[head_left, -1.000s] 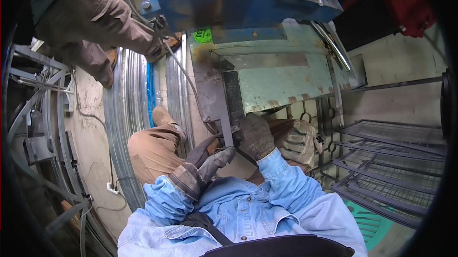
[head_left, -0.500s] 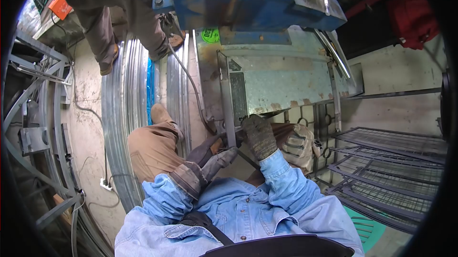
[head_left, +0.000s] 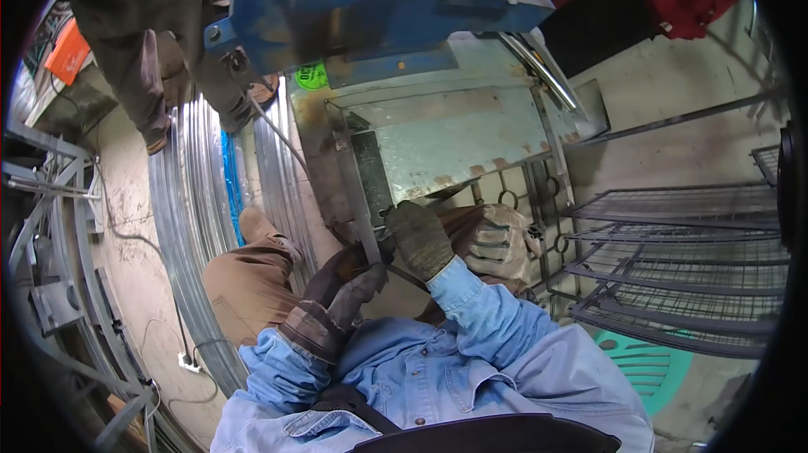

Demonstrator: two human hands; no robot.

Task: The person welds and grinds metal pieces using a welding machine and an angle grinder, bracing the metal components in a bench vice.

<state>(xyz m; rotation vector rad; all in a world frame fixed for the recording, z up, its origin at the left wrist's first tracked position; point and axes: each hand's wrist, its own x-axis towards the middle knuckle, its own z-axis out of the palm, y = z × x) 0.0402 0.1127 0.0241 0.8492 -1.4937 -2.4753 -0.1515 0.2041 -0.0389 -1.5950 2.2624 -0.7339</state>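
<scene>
My left hand, in a dark work glove, is closed around the lower end of a flat metal bar. This bar forms the left side of a thin metal frame lying against a greenish sheet-metal panel. My right hand, also gloved, is just right of the bar, at the panel's lower corner. Its fingers are curled with their tips together, and I cannot tell what is in them. Both hands are close together between my bent knees, below a blue machine.
Long metal profiles lie on the floor at left, near another person's legs. A cable hangs beside the machine. Black wire racks are stacked at right, above a green plastic stool. Metal frames line the far left.
The whole view has shifted, with the machine, frame and hands now further left in the picture. My hands keep nearly the same place at the bar's lower end.
</scene>
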